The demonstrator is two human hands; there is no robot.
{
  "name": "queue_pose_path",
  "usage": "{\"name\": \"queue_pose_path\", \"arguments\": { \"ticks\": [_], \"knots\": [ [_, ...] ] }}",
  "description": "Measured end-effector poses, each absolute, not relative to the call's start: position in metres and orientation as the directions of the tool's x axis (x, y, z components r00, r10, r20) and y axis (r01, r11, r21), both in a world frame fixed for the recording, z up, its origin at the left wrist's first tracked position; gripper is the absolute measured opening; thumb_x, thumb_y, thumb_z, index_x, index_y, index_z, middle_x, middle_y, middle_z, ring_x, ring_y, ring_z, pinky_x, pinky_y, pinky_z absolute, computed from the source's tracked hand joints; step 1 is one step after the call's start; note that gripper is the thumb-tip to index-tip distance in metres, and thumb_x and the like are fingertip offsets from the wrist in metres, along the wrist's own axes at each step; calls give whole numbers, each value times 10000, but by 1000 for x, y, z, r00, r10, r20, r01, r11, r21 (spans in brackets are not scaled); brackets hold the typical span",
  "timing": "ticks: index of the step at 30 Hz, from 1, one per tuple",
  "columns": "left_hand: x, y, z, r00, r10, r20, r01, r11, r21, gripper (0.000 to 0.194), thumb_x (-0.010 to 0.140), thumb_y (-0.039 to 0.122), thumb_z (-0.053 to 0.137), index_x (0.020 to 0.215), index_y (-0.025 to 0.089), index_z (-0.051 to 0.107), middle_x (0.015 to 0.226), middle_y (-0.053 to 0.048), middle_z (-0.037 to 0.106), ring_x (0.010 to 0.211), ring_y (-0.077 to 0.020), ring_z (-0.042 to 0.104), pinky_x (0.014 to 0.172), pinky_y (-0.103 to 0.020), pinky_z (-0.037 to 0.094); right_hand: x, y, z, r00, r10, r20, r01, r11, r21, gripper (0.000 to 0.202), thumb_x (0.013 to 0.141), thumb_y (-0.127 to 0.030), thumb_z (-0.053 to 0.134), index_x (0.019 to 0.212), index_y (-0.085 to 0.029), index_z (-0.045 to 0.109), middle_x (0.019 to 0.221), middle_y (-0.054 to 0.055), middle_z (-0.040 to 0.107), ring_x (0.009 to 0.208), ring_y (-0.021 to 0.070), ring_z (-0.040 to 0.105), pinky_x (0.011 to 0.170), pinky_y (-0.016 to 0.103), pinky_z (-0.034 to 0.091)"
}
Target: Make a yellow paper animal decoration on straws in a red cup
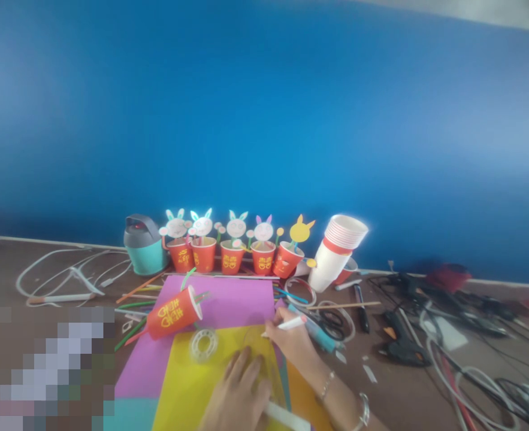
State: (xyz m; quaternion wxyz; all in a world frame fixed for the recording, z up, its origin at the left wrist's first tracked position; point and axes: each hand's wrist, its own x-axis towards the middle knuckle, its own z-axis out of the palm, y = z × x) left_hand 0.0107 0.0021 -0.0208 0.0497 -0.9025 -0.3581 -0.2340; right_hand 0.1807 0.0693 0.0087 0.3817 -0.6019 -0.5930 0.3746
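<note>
My right hand point(286, 338) pinches a white marker point(292, 323), its tip down on the yellow paper point(183, 383) near the top right edge. Faint curved lines show on the sheet beside it. My left hand point(239, 389) lies flat on the same sheet with fingers spread. A clear ring of tape point(203, 345) rests on the yellow paper, left of both hands. Under that sheet is purple paper point(232, 296), with a red paper cup point(174, 312) lying tipped on it. A white strip point(286, 416) lies by my left hand.
Several red cups point(232, 257) with paper animal faces stand along the back. Beside them are a teal container point(145, 248) and a stack of white cups point(336, 254). Scissors point(329, 323), a glue gun point(403, 341) and tangled cables point(480, 374) lie to the right. The lower left is pixelated.
</note>
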Motion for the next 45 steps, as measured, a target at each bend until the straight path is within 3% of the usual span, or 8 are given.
{"name": "queue_pose_path", "arguments": {
  "ticks": [4,10,16,20,29,41,45],
  "knots": [
    [13,2,-29,618,633,466,678,-729,91,180,782,297,648,950,236,624,1155,-35,679,1150,-289,570,973,-410,466,180,69,9,26,1000,7,440,-6,-898,270,751,-240,568,580,-249,359,469,-82,458,471,123,534,459,218,383],
    [16,4,-38,640,640,426,675,-733,87,229,771,330,649,971,226,615,1159,-63,667,1155,-306,553,971,-444,458,181,70,7,23,1000,-17,420,-25,-907,260,745,-200,559,581,-247,362,464,-87,438,464,121,537,460,215,381],
    [14,3,-27,603,604,521,679,-731,62,164,764,308,649,900,225,608,1103,-33,691,1093,-291,598,931,-411,490,180,70,11,55,998,-43,419,-62,-906,289,743,-133,549,573,-246,344,442,-91,448,449,116,544,452,201,393],
    [15,2,-31,608,624,491,678,-730,89,155,802,294,625,944,234,608,1146,-34,677,1143,-282,572,951,-409,480,178,70,15,68,996,-54,404,-77,-912,275,773,-136,511,583,-249,349,425,-92,454,451,129,581,456,206,419],
    [20,5,-64,609,647,459,688,-719,100,263,751,357,653,978,228,617,1165,-76,652,1196,-325,512,995,-464,431,180,70,11,41,999,-19,453,-36,-891,287,751,-177,556,586,-256,335,444,-96,431,476,137,586,494,230,464],
    [14,2,-33,639,638,429,677,-732,79,225,786,276,632,1003,223,602,1185,-50,666,1169,-310,560,970,-433,467,177,68,15,75,997,-14,417,-44,-908,236,741,-186,521,587,-251,355,469,-89,444,485,133,591,465,215,417],
    [15,2,-34,634,643,431,681,-727,83,238,756,330,666,953,209,611,1153,-64,682,1136,-335,578,949,-458,481,177,68,15,75,997,-23,401,-51,-915,238,732,-187,521,583,-252,346,467,-92,428,472,132,576,468,218,434]
  ]
}}
